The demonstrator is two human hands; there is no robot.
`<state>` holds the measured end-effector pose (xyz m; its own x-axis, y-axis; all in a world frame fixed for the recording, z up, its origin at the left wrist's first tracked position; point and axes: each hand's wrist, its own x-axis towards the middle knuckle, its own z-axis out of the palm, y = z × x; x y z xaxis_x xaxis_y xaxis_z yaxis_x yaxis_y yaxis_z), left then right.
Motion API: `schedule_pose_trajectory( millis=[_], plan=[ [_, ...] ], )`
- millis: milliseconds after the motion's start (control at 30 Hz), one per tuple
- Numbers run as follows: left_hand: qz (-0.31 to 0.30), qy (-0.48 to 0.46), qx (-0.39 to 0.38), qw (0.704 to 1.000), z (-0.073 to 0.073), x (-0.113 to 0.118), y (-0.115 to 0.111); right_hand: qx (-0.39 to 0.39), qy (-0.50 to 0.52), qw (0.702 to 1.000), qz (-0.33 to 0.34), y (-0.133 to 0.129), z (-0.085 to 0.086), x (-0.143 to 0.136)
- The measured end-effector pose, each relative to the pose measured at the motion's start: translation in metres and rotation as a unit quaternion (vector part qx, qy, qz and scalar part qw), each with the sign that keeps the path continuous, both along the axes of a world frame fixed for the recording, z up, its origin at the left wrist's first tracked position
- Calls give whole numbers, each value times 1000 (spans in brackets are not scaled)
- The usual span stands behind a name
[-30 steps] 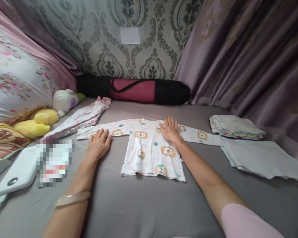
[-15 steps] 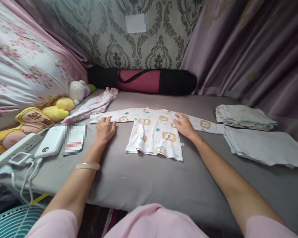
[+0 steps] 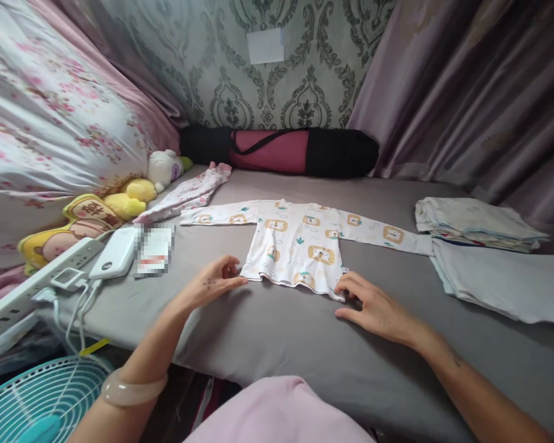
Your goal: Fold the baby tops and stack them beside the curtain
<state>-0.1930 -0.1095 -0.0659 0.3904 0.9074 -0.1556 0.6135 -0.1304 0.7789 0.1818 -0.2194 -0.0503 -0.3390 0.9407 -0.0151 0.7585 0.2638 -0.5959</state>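
Lion-print shirt (image 3: 295,249) lies spread on the grey sheet (image 3: 277,338), ahead of and between left hand (image 3: 215,283) and right hand (image 3: 376,309). Change: both hands have drawn down from sleeve and shoulder to the hem corners. Left: thumb and fingers parted. Right: fingertips at corner, thumb apart. Judged: handling has shifted to the hem.

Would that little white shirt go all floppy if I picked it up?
Probably, yes: the shirt ripples along its hem. It's likely light, as it looks thin. Pushed, it might bunch rather than roll, because it lies flat.
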Motion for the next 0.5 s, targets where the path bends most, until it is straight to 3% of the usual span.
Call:
schedule_pose_trajectory(
  millis=[133, 267, 400, 500],
  plan=[
    [-34, 19, 73, 997, -3, 4, -8, 28, -23, 999, 19, 1, -1, 2],
    [-89, 58, 141, 984, -4, 5, -8, 103, -89, 989, 55, 1, -8, 5],
    [-144, 74, 183, 970, -7, 6, -6, 148, -163, 973, 75, -1, -16, 5],
    [-164, 84, 201, 962, -4, 5, -2, 151, -169, 971, 79, 1, -12, 7]
  ],
)
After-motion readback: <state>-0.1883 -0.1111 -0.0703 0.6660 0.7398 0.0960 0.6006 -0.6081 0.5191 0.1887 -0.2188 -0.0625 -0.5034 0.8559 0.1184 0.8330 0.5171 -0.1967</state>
